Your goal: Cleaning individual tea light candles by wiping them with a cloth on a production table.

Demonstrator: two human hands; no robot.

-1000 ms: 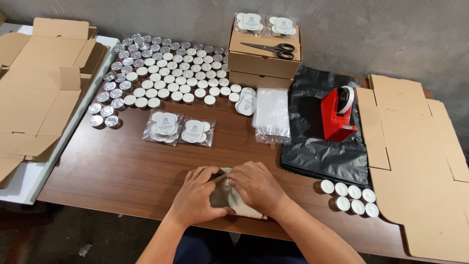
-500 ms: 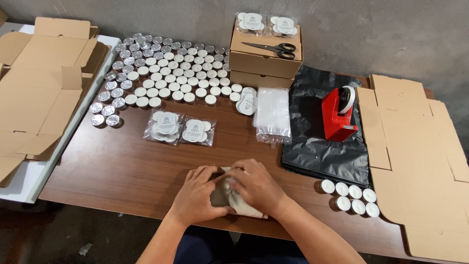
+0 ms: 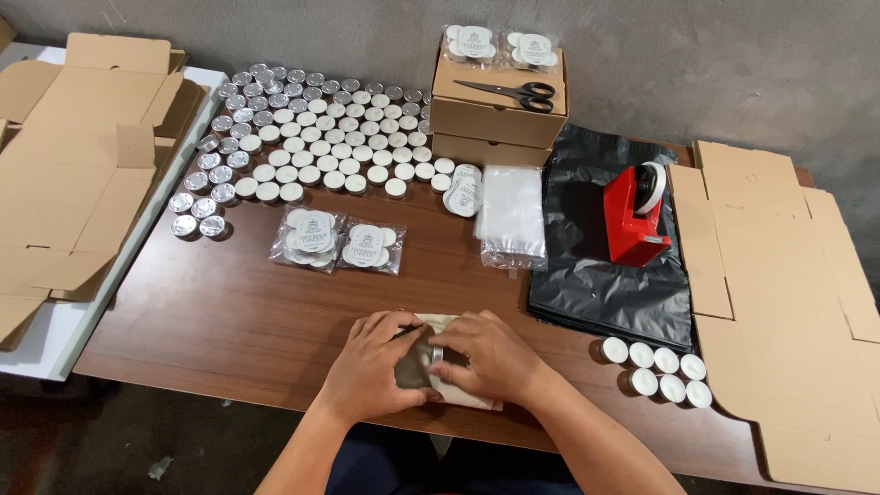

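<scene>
Two hands at the near edge of the worktop (image 3: 229, 321), seen from the head camera. Left hand (image 3: 371, 367) and right hand (image 3: 486, 357) pressed together over a small pale pouch (image 3: 458, 390), fingers of both curled onto it and grasping it, a dark patch and a bit of metal rim just visible between them. Pouch flat on the wood, mostly hidden under the palms, only its lower right corner peeking out.

Beyond the hands, two sealed clear packs of candles (image 3: 335, 240) side by side, well apart from the pouch. Farther back, a wide field of loose tea lights (image 3: 312, 128) in rows, white wax ones nearer, silver-cupped ones toward the left rear. Right of those, a stack of empty clear bags (image 3: 511, 213), with one more filled pack leaning just beside it. Behind, two stacked cardboard boxes (image 3: 495, 115) with black scissors (image 3: 509, 92) and two candle packs on top.

On the right, a black plastic sheet (image 3: 605, 284) under a red tape dispenser (image 3: 634, 215). Near the right hand, six loose candles (image 3: 655, 368) in a small cluster at the worktop edge. Flat cardboard blanks (image 3: 779, 302) overlapping the right end, more flat cardboard (image 3: 73, 174) piled on a white table at the left. Nothing between hands and pouch.
</scene>
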